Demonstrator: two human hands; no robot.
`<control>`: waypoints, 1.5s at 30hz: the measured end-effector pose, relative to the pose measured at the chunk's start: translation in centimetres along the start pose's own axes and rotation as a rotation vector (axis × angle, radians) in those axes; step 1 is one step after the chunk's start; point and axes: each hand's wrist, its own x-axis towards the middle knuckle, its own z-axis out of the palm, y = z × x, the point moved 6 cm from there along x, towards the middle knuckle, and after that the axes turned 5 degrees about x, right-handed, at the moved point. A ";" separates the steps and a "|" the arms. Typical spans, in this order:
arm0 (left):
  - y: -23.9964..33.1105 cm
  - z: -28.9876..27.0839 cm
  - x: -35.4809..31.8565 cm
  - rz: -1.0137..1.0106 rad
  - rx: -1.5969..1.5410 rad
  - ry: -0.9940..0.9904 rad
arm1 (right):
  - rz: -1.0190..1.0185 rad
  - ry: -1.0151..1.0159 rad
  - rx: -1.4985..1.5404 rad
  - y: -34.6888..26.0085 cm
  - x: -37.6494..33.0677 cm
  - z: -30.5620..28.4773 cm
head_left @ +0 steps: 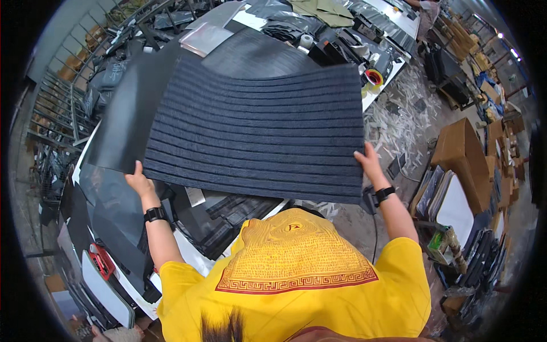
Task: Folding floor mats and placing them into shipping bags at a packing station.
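Observation:
A large dark ribbed mat [256, 131] is stretched between my two hands above the table. Its ribs run from side to side, and its far edge sags in the middle. My left hand [139, 181] grips the near left corner, thumb on top. On the right edge, low down, my right hand [369, 162] is closed with its thumb on the upper face; the other fingers are mostly hidden underneath. Smooth black sheets [122, 114] lie beyond and to the left of the mat, and another dark sheet [256, 54] curves behind its far edge.
Rolls of tape [373, 78] sit at the table's right edge. Paper scraps [401, 119] litter the floor there. An open cardboard box [464, 162] stands at the right. Metal racks [57, 108] line the left, and a red tool [101, 261] lies lower left.

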 end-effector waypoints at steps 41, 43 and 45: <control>-17.9 -9.9 -6.1 -0.703 0.590 0.377 | -0.205 0.310 -0.788 0.7 6.7 5.8; -18.0 -9.9 -6.0 -0.639 0.539 0.333 | -0.093 0.265 -0.953 2.9 7.1 5.8; -19.1 -9.5 -5.8 -0.651 0.460 0.344 | 0.115 0.231 -1.158 8.0 8.5 4.7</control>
